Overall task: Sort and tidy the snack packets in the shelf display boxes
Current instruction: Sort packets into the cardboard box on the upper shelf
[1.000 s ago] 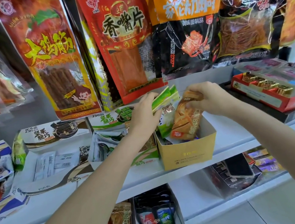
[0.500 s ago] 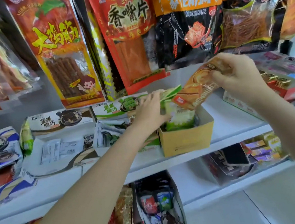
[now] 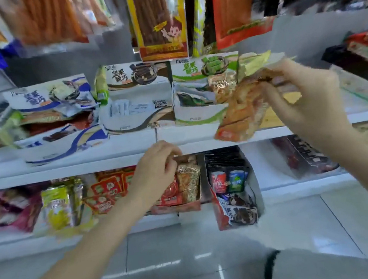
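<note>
The orange packet [image 3: 240, 114] is hanging right of centre, in front of the upper shelf [image 3: 132, 143], pinched by its top edge in the right hand [image 3: 307, 98]; it is dangling free over the shelf lip, just beside the yellow box [image 3: 275, 114] behind it. Held by so little, it is likely to slip or swing and fall to the floor below. The left hand [image 3: 156, 168] is reaching into the red box [image 3: 177, 206] on the lower shelf at centre, fingers curling round the top of a gold packet [image 3: 189, 178]; tugging there risks dragging out the neighbouring packets or tipping the box forward over the shelf edge. With attention split between two shelves, either mishap seems likelier. The whole picture is smearing with motion, so packet labels are unreadable and how firmly the left fingers are closing is hard to judge. The yellow box is mostly hiding behind the packet and hand, and the hanging bags along the top are being cut off.
</note>
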Demonstrator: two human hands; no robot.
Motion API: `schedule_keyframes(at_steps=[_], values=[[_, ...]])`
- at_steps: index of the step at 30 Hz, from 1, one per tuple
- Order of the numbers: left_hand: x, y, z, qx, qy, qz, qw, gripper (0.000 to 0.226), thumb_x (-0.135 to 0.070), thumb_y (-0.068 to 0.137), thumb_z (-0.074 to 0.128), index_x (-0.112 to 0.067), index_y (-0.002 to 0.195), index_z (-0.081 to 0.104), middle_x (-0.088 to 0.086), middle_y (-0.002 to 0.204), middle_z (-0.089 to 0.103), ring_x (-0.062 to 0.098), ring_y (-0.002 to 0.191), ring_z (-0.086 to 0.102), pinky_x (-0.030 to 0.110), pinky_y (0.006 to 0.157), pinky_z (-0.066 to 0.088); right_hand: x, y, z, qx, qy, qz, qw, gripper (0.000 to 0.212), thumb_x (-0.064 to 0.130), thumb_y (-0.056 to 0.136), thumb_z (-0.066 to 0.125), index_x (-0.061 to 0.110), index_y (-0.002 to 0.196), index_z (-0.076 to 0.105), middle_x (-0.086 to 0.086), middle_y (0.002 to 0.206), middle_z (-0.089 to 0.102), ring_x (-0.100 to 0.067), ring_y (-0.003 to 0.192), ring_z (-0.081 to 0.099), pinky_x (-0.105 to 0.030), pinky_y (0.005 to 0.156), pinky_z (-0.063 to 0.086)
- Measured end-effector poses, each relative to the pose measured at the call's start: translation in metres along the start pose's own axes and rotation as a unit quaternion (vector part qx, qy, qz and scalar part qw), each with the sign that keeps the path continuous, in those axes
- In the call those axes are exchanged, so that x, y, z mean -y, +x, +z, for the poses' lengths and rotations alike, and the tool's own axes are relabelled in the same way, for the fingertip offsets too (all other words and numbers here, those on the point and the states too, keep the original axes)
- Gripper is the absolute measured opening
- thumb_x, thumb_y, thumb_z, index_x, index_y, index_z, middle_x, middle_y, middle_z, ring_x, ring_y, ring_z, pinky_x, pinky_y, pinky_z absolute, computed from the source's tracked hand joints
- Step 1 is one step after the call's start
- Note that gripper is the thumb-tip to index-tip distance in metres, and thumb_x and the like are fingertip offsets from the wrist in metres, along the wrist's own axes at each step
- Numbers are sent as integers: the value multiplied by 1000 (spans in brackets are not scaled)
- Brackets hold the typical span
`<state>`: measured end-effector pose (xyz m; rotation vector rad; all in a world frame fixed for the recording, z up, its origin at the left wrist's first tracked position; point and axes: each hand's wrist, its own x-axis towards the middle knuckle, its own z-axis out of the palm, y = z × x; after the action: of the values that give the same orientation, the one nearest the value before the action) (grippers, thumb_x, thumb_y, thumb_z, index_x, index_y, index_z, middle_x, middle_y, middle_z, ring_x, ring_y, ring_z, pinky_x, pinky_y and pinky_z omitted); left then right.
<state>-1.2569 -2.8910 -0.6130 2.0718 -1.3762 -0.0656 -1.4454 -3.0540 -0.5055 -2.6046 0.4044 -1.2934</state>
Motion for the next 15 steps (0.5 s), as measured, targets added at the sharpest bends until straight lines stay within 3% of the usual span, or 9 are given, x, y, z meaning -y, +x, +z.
schedule_keyframes(at_steps=[2, 4, 7, 9, 12, 15], values=[[35, -13, 16, 65, 25, -41, 997, 24, -6, 88, 49, -15, 105, 63, -2, 101, 57, 17, 98, 52, 29, 87, 41, 13, -14, 27, 43, 28, -18, 999, 22, 14, 87, 52, 5, 104, 63, -4, 78, 64, -17, 69, 58, -8, 72, 43], [63, -18, 32, 147, 56, -85, 984, 30, -8, 90, 49, -16, 116, 61, 5, 117, 57, 23, 112, 50, 33, 96, 39, 19, -34, 65, 147, 59, -8, 987, 23, 17, 88, 51, 6, 103, 64, -7, 82, 70, -20, 71, 63, -25, 69, 50], [90, -23, 56, 227, 91, -60, 968, 40, -7, 91, 46, -15, 130, 52, 7, 138, 46, 25, 129, 39, 34, 110, 30, 15, -69, 134, 255, 74, 33, 964, 23, 12, 87, 52, 9, 106, 65, -6, 90, 72, -14, 76, 62, -24, 70, 48], [100, -25, 70, 269, 117, -36, 955, 41, -12, 94, 43, -14, 135, 47, 9, 144, 39, 28, 133, 33, 38, 112, 27, 8, -90, 174, 283, 40, 74, 955, 25, 8, 89, 49, 11, 110, 62, -8, 94, 71, -25, 82, 64, -38, 71, 51], [113, -27, 88, 340, 150, -58, 926, 42, -28, 98, 39, -19, 139, 41, 9, 149, 27, 32, 135, 23, 43, 112, 25, -2, -110, 212, 310, -6, 118, 943, 24, 0, 89, 47, 7, 109, 59, -14, 88, 66, -35, 80, 61, -35, 62, 43], [121, -29, 98, 382, 143, -90, 909, 43, -41, 97, 37, -24, 135, 47, 7, 153, 15, 32, 137, 11, 47, 112, 21, -7, -112, 232, 364, -23, 140, 920, 30, 4, 91, 47, 7, 120, 50, -16, 101, 63, -35, 91, 60, -34, 66, 40]])
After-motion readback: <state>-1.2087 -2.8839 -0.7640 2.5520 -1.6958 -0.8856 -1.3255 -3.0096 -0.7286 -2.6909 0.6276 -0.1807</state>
